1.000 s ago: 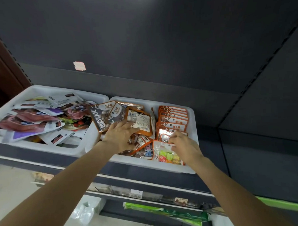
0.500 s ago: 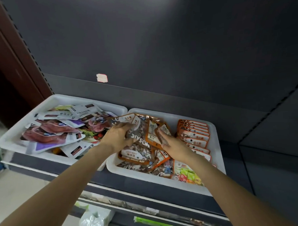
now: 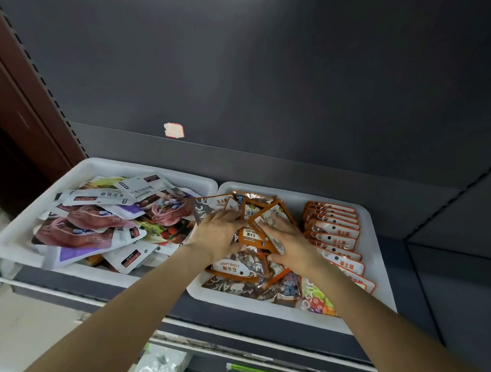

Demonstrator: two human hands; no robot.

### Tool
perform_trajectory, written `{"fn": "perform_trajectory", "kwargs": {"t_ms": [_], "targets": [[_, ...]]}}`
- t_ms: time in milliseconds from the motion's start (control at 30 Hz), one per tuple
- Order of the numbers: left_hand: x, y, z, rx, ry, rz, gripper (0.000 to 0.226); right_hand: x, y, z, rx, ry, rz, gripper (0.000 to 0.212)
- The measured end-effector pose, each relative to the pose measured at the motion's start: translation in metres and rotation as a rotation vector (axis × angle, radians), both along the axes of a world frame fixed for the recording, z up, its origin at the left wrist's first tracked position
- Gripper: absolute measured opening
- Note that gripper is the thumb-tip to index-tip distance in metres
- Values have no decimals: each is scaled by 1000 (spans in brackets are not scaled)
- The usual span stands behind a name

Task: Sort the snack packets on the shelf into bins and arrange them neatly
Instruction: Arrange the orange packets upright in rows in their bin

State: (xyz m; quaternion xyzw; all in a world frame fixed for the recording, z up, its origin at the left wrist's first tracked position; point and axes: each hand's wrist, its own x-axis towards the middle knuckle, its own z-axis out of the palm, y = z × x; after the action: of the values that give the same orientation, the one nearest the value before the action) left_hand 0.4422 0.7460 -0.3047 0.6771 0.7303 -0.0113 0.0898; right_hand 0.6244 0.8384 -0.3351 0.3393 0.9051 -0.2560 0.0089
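— While both of your hands are down in that bin, what have they got?

— My left hand [image 3: 217, 233] lies on a loose heap of orange-and-brown stone-candy packets [image 3: 250, 236] in the right white plastic bin [image 3: 378, 264]. Its fingers are bent over the heap's top edge and look to be gripping a brown packet, though the motion blur hides the fingertips. My right hand [image 3: 290, 247] is just beside it, thumb under and fingers over an orange-edged packet with a white barcode label [image 3: 269, 217], pinching it. That packet is tilted, with one corner raised.

— And the other packets in that bin?

— Along its right side, a neat overlapping row of orange-bordered flat packets [image 3: 335, 238] runs from back to front, partly hidden by my right forearm. Near the front wall lie a brown mosaic-print packet [image 3: 234, 289] and a colourful fruit-candy packet [image 3: 318, 300], flat on the bottom.

— What is in the other bin?

— The left white plastic bin [image 3: 21, 232] touches the right one. It holds an untidy pile of white, purple and pink pouches [image 3: 99, 223], some hanging over the front rim. Both bins stand on a dark grey metal shelf [image 3: 170, 304], and a pale torn sticker [image 3: 173, 130] clings to the back panel.
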Motion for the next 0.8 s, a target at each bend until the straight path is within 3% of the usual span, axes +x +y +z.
{"fn": "perform_trajectory", "kwargs": {"t_ms": [100,233,333,500,667,800], "targets": [[-4,0,0,-24,-3,-6,63,0,0,4,21,76,-45,68],[0,4,2,-52,-46,11,60,2,8,16,76,8,-212,28],[5,10,7,-65,-64,1,55,4,9,20,28,88,-294,18],[4,7,7,-5,-31,-45,44,8,7,41,66,318,-400,21],[3,4,6,111,62,-183,49,15,13,53,82,361,-412,25],[1,11,8,173,-79,-41,41,3,13,50,33,320,-362,23]]}}
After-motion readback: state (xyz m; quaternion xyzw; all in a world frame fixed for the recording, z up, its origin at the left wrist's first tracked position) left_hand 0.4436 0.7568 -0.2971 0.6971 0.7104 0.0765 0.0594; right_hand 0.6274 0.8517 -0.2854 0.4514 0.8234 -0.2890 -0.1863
